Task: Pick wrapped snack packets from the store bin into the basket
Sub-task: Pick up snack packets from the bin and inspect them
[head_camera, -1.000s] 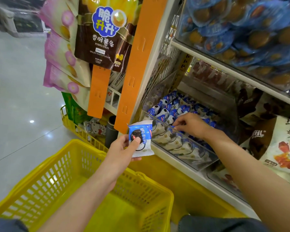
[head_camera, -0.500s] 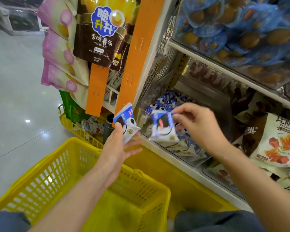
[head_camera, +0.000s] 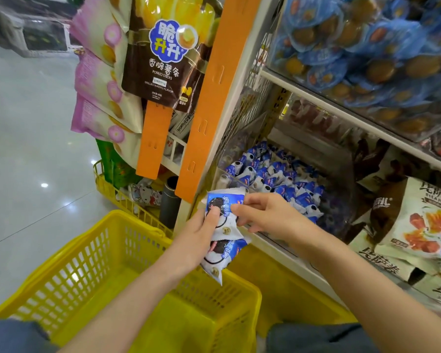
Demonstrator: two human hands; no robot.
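Observation:
Two blue-and-white wrapped snack packets meet in front of the shelf edge. My left hand (head_camera: 200, 239) grips both: its thumb presses the upper packet (head_camera: 224, 203), and the lower packet (head_camera: 220, 256) hangs out of its palm over the yellow basket (head_camera: 107, 253). My right hand (head_camera: 260, 212) pinches the right edge of the upper packet. Behind the hands, the clear store bin (head_camera: 222, 178) holds several more of the same packets (head_camera: 273, 174). Nothing lies in the visible part of the basket, which sits on the floor under my left forearm.
An orange strip (head_camera: 209, 98) and hanging potato-stick bags (head_camera: 163, 57) crowd the left of the shelf. A bin of blue-wrapped snacks (head_camera: 367, 47) sits on the upper shelf. Brown and white snack bags (head_camera: 418, 220) lie to the right. A second yellow basket (head_camera: 112, 192) stands behind.
My right hand carried a second packet out of the bin and down to my left hand. Both packets now sit together in my left hand, lower and closer to the basket.

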